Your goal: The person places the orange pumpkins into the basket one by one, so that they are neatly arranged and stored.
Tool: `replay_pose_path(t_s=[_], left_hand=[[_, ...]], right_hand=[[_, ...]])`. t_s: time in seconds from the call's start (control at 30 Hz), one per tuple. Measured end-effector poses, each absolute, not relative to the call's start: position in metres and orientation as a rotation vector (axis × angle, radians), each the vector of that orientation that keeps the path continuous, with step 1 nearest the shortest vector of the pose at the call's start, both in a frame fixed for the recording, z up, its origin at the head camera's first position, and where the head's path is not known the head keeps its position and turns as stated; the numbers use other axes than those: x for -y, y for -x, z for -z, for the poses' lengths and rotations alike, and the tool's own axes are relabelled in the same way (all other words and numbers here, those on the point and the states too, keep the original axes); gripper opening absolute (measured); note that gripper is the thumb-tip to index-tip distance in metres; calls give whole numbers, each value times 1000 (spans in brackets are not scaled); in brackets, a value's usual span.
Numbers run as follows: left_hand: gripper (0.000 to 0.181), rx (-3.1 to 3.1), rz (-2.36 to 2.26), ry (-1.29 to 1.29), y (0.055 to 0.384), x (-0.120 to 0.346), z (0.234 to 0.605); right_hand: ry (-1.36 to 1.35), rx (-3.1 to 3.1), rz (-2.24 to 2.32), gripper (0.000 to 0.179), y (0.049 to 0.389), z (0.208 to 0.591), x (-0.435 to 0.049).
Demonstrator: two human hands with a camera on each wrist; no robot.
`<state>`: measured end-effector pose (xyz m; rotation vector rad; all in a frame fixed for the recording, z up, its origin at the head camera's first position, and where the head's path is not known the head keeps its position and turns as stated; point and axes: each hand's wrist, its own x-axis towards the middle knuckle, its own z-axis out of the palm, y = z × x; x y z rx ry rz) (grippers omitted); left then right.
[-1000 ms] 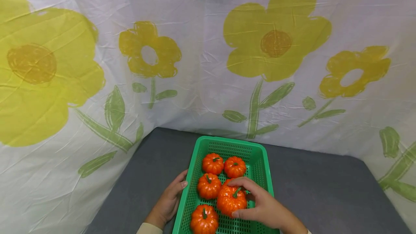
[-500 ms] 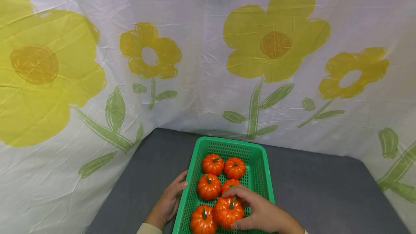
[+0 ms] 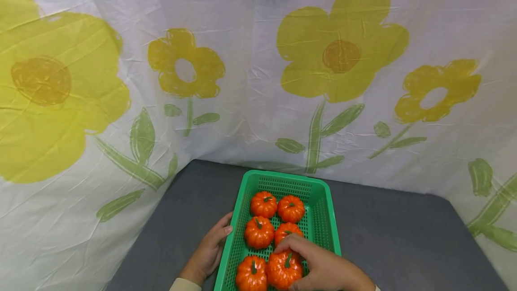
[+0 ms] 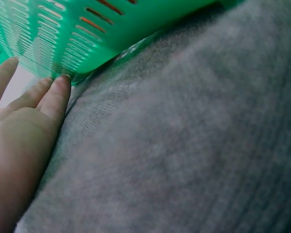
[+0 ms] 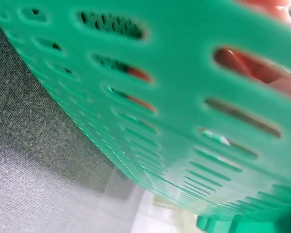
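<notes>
A green slotted plastic basket [image 3: 333, 232] holds several small shiny orange pumpkins with green stems. My right hand [image 3: 327, 268] reaches over the basket's right side and grips the front right pumpkin [image 3: 284, 271] between fingers and thumb. That pumpkin sits low in the basket, beside the front left pumpkin [image 3: 251, 274]. Partly behind my fingers is another pumpkin [image 3: 288, 231]. Against the basket's left wall rests my left hand [image 3: 209, 253], its fingers [image 4: 58, 94] fairly straight and touching the outside. The right wrist view shows mainly the basket's outer wall [image 5: 179, 121]; the hand is mostly hidden there.
Farther back in the basket lie a left pumpkin [image 3: 259, 232] and two rear pumpkins, one at left [image 3: 263, 205] and one at right [image 3: 291, 209]. The basket stands on a dark grey tabletop [image 3: 387, 232]. A white curtain [image 3: 250, 80] with yellow flowers encloses the back and sides.
My right hand has brought the gripped pumpkin toward the front of the basket and down beside the front left one, uncovering the pumpkin behind. My left hand has stayed at the left wall.
</notes>
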<state>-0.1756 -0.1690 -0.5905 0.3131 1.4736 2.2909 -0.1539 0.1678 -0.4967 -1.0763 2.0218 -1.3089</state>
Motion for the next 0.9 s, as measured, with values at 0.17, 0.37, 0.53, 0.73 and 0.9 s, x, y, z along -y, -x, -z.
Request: replay_pose_path(t_s=[0.17, 0.37, 0.53, 0.73, 0.9], left_hand=[[68, -1480, -2289, -289, 175, 169, 590], [67, -1482, -2295, -286, 175, 169, 590], [67, -1466, -2294, -306, 175, 171, 591], [67, -1450, -2294, -336, 176, 170, 591], [68, -1459, -2297, -296, 177, 168, 592]], right_hand=[[1141, -2116, 1213, 56, 153, 498, -167], [1118, -2203, 1071, 62, 153, 498, -166], [1207, -2221, 1046, 51, 154, 498, -165], [1130, -2151, 1232, 40, 156, 499, -166], [1078, -2179, 1416, 32, 155, 499, -167]])
